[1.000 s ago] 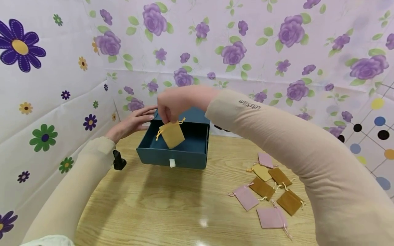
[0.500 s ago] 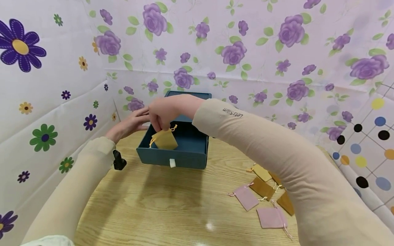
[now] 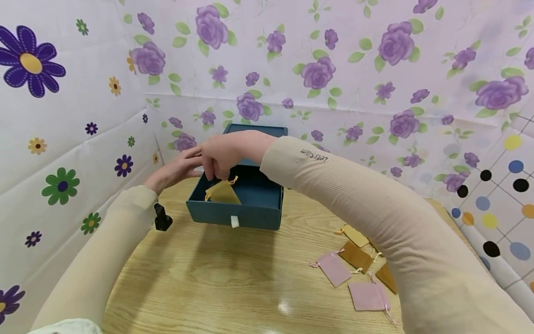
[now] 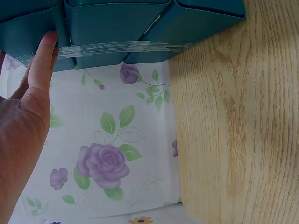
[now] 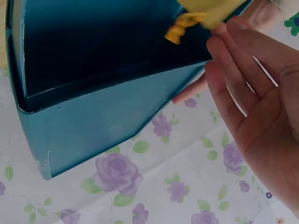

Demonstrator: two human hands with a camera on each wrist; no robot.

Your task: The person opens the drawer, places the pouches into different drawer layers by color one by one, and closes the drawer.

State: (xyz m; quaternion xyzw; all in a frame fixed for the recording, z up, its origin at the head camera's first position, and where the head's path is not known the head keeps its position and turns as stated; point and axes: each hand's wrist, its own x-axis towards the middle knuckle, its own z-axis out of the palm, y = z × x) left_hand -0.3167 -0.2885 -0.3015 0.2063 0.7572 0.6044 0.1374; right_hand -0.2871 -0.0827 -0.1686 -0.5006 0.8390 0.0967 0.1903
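A yellow pouch (image 3: pixel 224 193) with orange cords leans in the pulled-out drawer of a blue box (image 3: pixel 233 212), at its left. Just above the pouch is my right hand (image 3: pixel 222 150), fingertips pointing down; in the right wrist view the fingers of this hand (image 5: pixel 266 88) are parted and loosely bent beside the pouch (image 5: pixel 212 10), and no grip shows. My left hand (image 3: pixel 177 168) lies at the box's left side; in the left wrist view its fairly straight fingers (image 4: pixel 43 63) touch the blue wall (image 4: pixel 32 30).
Pink pouches (image 3: pixel 333 268), brown pouches (image 3: pixel 355 256) and another yellow pouch (image 3: pixel 355 235) lie on the wooden table (image 3: pixel 233 278) at the right, partly behind the right sleeve (image 3: pixel 354 195). Flowered cloth (image 3: pixel 300 106) hangs behind the box.
My right hand has moved left and down with the yellow pouch, which has since dropped from the fingers into the drawer. The left hand has stayed at the box.
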